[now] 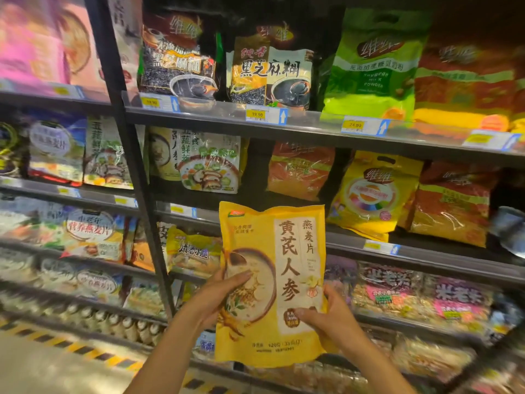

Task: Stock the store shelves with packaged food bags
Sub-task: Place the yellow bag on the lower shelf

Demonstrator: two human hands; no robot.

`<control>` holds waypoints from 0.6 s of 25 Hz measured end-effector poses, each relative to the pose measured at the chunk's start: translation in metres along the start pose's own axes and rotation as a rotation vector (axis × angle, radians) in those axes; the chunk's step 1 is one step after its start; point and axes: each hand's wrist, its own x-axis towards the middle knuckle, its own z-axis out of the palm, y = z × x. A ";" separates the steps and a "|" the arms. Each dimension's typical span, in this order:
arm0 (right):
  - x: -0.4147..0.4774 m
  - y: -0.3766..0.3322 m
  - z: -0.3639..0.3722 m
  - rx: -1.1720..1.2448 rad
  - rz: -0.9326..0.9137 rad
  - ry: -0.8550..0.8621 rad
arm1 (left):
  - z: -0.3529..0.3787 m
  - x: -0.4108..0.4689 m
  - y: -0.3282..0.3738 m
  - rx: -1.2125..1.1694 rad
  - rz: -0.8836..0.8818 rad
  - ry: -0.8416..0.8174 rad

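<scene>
A yellow oat-flake bag [272,237] with a bowl picture and large brown characters is held upright in front of the shelves, at centre. My left hand [218,297] grips its left edge, thumb lying across the bowl picture. My right hand [326,317] grips the lower right corner, thumb on the front. Behind the bag's top runs the second shelf [349,245], with a dark gap [255,166] between a mushroom-picture bag [210,163] and an orange bag [301,172].
The top shelf [312,123] carries black sesame bags [270,72], a green soy bag [375,66] and price tags. A black upright post [136,177] splits the shelving. A yellow bag [372,194] leans at right. Lower shelves hold more bags. Striped floor tape [71,348] runs bottom left.
</scene>
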 end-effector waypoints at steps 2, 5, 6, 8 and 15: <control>-0.010 0.011 -0.002 -0.004 -0.027 -0.012 | 0.008 -0.020 -0.018 0.022 0.044 0.086; -0.027 0.025 -0.008 0.009 -0.041 0.011 | 0.023 -0.049 -0.045 -0.033 0.113 0.199; -0.034 0.030 -0.009 0.010 -0.044 -0.005 | 0.027 -0.059 -0.053 -0.069 0.120 0.227; -0.046 0.036 -0.006 0.000 -0.050 -0.067 | 0.034 -0.077 -0.063 -0.087 0.129 0.280; -0.070 0.059 0.035 -0.044 -0.078 -0.207 | 0.023 -0.153 -0.079 -0.028 0.197 0.484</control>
